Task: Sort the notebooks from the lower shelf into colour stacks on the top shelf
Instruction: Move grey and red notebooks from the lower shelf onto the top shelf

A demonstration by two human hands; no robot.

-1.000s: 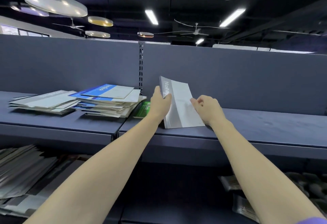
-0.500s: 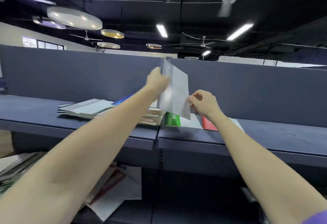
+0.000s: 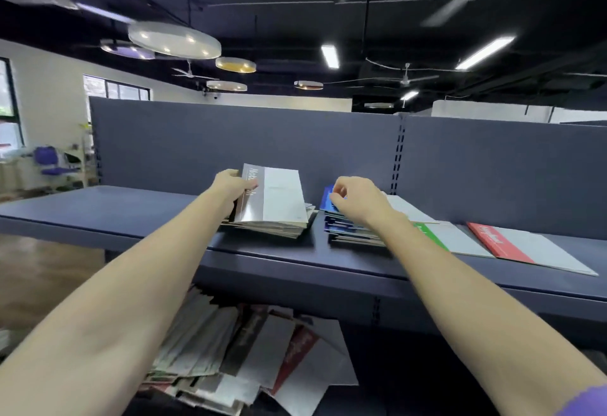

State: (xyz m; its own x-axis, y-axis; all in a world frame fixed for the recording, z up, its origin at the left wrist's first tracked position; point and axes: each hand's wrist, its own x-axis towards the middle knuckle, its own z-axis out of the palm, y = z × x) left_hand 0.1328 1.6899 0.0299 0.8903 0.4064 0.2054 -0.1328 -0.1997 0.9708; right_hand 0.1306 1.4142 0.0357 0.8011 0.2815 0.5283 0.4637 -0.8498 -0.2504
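Note:
My left hand [image 3: 231, 185] grips a grey notebook [image 3: 279, 195] by its dark spine edge, and the book lies on top of the grey stack [image 3: 279, 230] on the top shelf [image 3: 131, 218]. Just right of it stands the blue stack [image 3: 341, 228]. My right hand [image 3: 358, 200] hovers over the blue stack with fingers curled and nothing in them. A green notebook [image 3: 443, 238] and a red notebook [image 3: 512, 245] lie flat further right on the same shelf. A jumble of several notebooks [image 3: 243, 359] fills the lower shelf.
A dark blue back panel [image 3: 230, 143] rises behind the top shelf, with a slotted upright [image 3: 399, 153] at the right. Purple chairs [image 3: 52, 162] stand far left across the room. The shelf's left part is bare.
The grey notebook came down from mid-air onto the grey stack, still in my left hand. My right hand let go of it and now hangs over the blue stack. The view swung left.

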